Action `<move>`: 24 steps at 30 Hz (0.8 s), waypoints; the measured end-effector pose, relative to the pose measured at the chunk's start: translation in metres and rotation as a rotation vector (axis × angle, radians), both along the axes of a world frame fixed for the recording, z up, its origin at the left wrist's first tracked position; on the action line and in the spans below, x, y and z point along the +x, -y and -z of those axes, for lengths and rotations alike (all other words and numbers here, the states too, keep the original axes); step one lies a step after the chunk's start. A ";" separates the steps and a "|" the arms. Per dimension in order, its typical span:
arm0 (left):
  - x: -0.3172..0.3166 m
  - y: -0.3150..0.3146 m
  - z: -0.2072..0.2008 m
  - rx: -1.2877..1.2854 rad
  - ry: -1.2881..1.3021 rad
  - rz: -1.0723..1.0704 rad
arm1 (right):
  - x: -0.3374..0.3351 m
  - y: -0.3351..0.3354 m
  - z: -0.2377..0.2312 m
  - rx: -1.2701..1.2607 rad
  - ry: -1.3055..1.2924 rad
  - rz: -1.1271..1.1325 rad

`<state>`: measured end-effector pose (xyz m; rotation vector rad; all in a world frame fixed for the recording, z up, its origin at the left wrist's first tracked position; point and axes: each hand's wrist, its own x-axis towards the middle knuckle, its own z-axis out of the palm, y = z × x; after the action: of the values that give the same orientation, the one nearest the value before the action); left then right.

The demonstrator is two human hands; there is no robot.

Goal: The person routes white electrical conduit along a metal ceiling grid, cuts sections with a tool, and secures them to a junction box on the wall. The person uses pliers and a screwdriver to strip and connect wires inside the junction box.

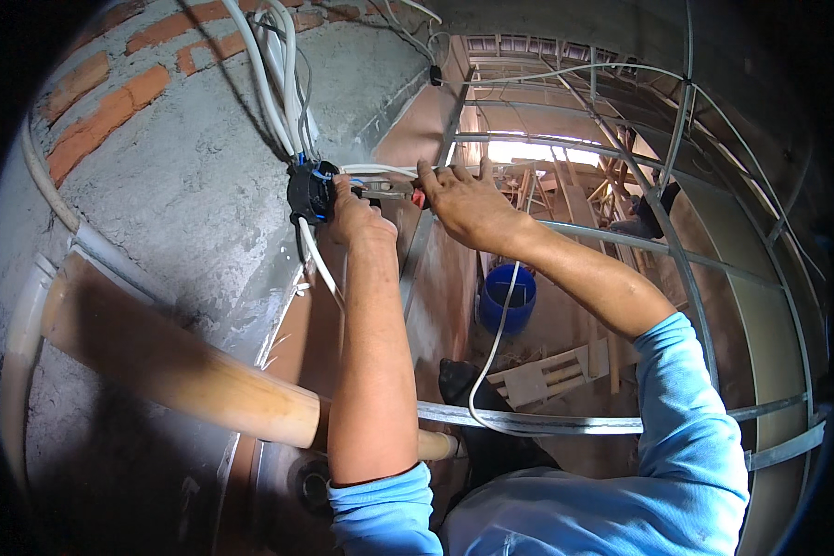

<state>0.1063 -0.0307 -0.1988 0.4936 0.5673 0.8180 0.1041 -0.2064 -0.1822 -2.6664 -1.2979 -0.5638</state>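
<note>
We see a small tool with a red handle and metal jaws [400, 190] lying roughly level, its long axis running left to right, the metal end pointing left toward the round black plastic junction box [310, 192] set in the grey rendered wall [185, 176]. Most of the tool is covered by our two hands, so we cannot make out its kind for sure. Our left hand [354, 218] is closed up against the box, its fingers curled round the tool's front end and the thin white cable [320, 264] there. Our right hand [463, 202] grips the red handle, fingers [428, 176] wrapped together over it. More white cables [278, 83] climb the wall from the box. A blue plastic bucket [507, 298] stands far below.
</note>
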 end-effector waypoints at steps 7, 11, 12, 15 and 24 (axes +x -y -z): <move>-0.007 0.005 -0.008 -0.031 -0.010 0.031 | 0.000 -0.006 0.003 0.044 0.075 0.009; -0.003 -0.002 -0.003 -0.027 0.060 0.029 | 0.013 -0.006 0.004 0.079 -0.037 -0.070; -0.003 -0.003 -0.002 -0.025 0.091 0.041 | 0.020 -0.006 0.004 0.082 -0.101 -0.134; -0.004 -0.008 -0.002 0.033 0.125 0.086 | 0.044 -0.005 0.003 -0.022 -0.382 -0.294; -0.008 0.005 -0.008 0.026 -0.018 0.013 | 0.038 0.001 -0.001 0.147 -1.081 -0.341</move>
<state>0.0982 -0.0355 -0.1911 0.5286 0.5700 0.8105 0.1416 -0.2070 -0.1811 -1.9657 -1.1810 0.7064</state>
